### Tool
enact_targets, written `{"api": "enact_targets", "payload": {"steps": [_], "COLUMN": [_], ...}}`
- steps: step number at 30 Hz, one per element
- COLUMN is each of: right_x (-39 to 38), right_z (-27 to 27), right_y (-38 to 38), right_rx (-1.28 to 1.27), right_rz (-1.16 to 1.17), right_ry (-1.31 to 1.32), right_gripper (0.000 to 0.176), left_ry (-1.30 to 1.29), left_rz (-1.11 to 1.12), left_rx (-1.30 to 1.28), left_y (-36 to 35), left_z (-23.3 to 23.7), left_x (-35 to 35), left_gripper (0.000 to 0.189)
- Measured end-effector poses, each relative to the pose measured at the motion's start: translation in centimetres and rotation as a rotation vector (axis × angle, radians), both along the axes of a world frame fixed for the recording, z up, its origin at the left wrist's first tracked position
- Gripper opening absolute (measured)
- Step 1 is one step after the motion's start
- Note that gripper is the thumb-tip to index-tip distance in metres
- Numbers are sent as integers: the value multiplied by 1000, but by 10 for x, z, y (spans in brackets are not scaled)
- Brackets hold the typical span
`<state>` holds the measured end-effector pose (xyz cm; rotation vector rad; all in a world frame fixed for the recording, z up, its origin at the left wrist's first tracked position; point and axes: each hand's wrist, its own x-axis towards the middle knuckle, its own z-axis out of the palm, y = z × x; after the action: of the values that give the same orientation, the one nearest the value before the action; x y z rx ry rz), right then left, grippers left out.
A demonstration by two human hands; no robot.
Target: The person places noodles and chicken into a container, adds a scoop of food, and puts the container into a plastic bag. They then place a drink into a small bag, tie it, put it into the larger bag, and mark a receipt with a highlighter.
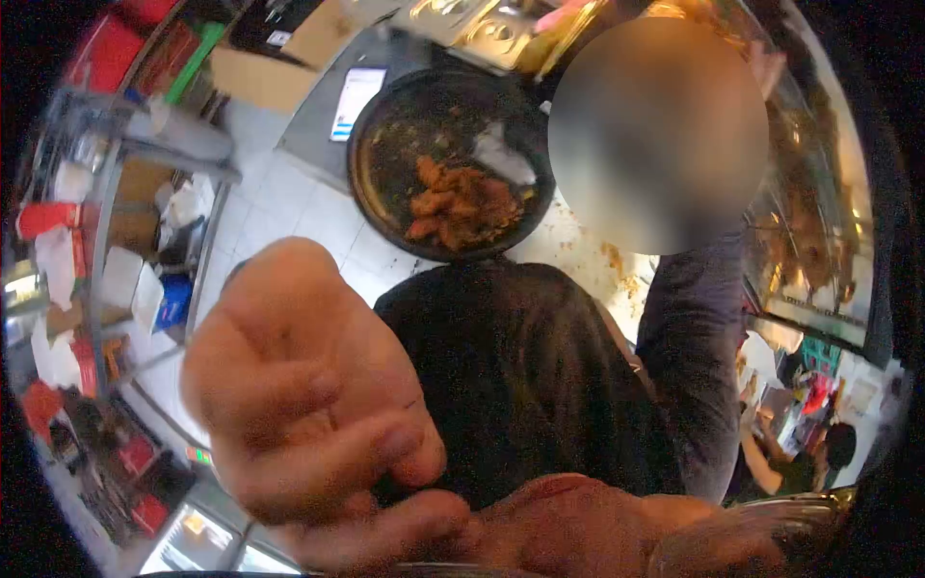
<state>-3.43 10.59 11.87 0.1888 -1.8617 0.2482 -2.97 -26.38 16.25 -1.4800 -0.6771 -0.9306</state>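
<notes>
My left hand [313, 395] is large and close to the camera, its palm side toward me and its fingers curled inward. What lies inside them, if anything, is hidden. At the bottom edge is my right hand [588, 525], close by the left fingertips; its own fingers are hidden. A clear, shiny item [756, 535] sits beside it at lower right. Behind the hands is dark clothing [540, 376] with a grey sleeve [699, 337]. Beyond it, a round black pan [358, 178] holds reddish-brown food pieces [462, 204] and a whitish flat item [504, 154].
A lit phone [358, 101] lies on a grey surface [310, 135] beside the pan. Metal shelving [106, 260] with boxes and bags stands left. Browned items show behind glass [814, 193] at right. A blurred-out area covers upper right. Another person [790, 472] is at lower right.
</notes>
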Motion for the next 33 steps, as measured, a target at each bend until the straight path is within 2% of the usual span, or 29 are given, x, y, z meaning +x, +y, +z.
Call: {"api": "enact_targets", "payload": {"steps": [2,4,5,6,7,9,10,11,13,14,16,17,20,24,28,33], "right_x": [43,98,134,170,209,294,347,409,536,600,719,763,879,954,983,1052], "right_z": [-23,-50,-73,-96,-122,-171,-196,-225,-279,-304,-337,-353,-371,-399,-402,-380], "right_y": [7,-15,-23,-30,-39,-60,-71,-85,-114,-136,-195,-219,-322,-391,-371,-285], "right_rx": [196,63,-49,-167,-379,-1004,-1223,-1333,-1293,-1322,-1484,-1599,-1899,-2141,-2115,-1868], "right_rz": [-139,-190,-133,-89,-24,98,49,-79,-502,-690,-970,-1082,-1258,-1276,-1178,-1140], "right_ry": [-101,-299,-409,-510,-645,-951,-1051,-1140,-1347,-1428,-1466,-1498,-1429,-1286,-1146,-924], "right_gripper": [56,47,42,37,37,39,41,41,40,40,40,40,39,39,39,39], "left_ry": [-138,-327,-431,-416,-376,-491,-507,-514,-709,-854,-1192,-1225,-888,-266,236,525], "left_rz": [-74,-133,-170,-189,-216,-298,-343,-371,-487,-655,-858,-868,-681,-333,-62,55], "left_rx": [-44,-150,-242,-396,-545,-691,-778,-867,-1254,-1509,-1946,-2117,-2500,-2685,-2680,-2636], "left_y": [24,45,56,66,79,124,144,159,189,203,227,254,268,301,354,417], "left_z": [-7,-16,-20,-24,-29,-52,-75,-96,-131,-157,-204,-230,-269,-308,-323,-329], "left_x": [10,22,29,30,28,45,53,72,126,158,229,252,344,432,507,623], "left_gripper": [23,17,13,15,18,22,22,23,21,22,23,24,27,31,35,41]}}
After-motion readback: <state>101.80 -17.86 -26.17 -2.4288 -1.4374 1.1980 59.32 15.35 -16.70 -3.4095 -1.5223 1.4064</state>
